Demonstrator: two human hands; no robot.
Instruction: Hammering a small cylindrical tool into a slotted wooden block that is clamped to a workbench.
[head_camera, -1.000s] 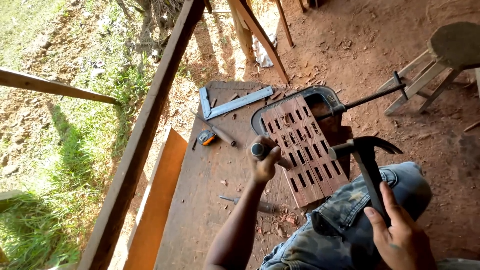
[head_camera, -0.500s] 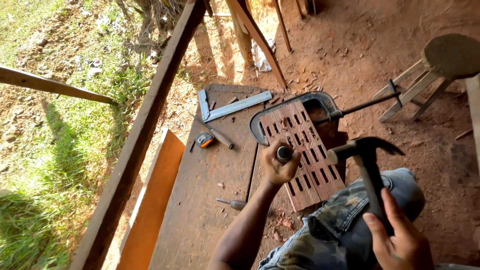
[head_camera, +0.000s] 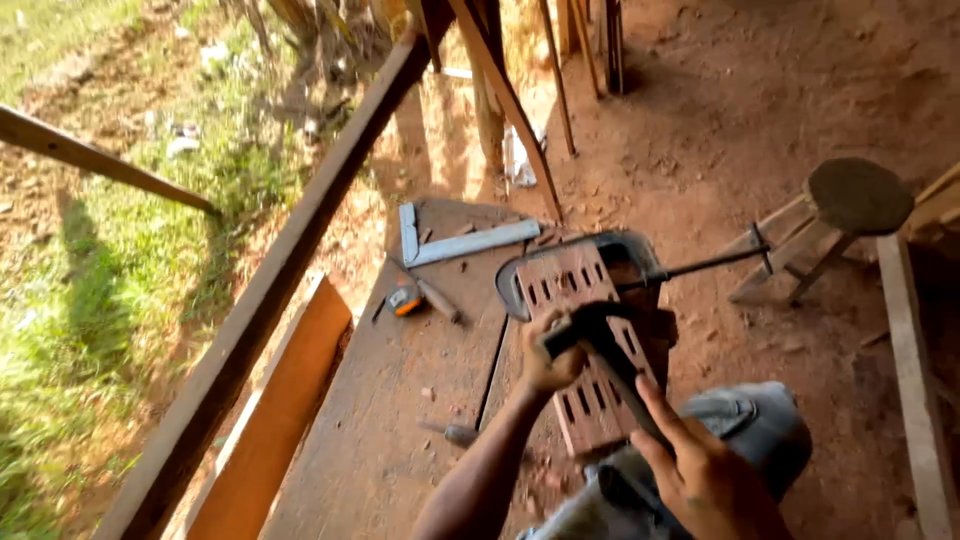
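Observation:
My left hand (head_camera: 549, 361) grips a chisel handle held upright over a reddish wooden board with several rectangular slots (head_camera: 590, 345). My right hand (head_camera: 702, 472) holds a dark claw hammer (head_camera: 596, 335) by its handle, and the hammer head is down right at the top of the chisel, above my left fist. A large metal C-clamp (head_camera: 600, 250) pins the far end of the slotted board to the wooden workbench (head_camera: 400, 410). The frame is motion-blurred.
On the bench lie a metal try square (head_camera: 455, 240), an orange tape measure (head_camera: 404, 299), a second chisel (head_camera: 437, 299) and another tool (head_camera: 452, 432) near my forearm. A diagonal wooden rail (head_camera: 290, 270) and a plank (head_camera: 270, 430) run at left; a round stool (head_camera: 850, 205) stands at right.
The hammer has swung from the right down onto the chisel top. My left hand kept the chisel on the board. The camera view tilted and shifted.

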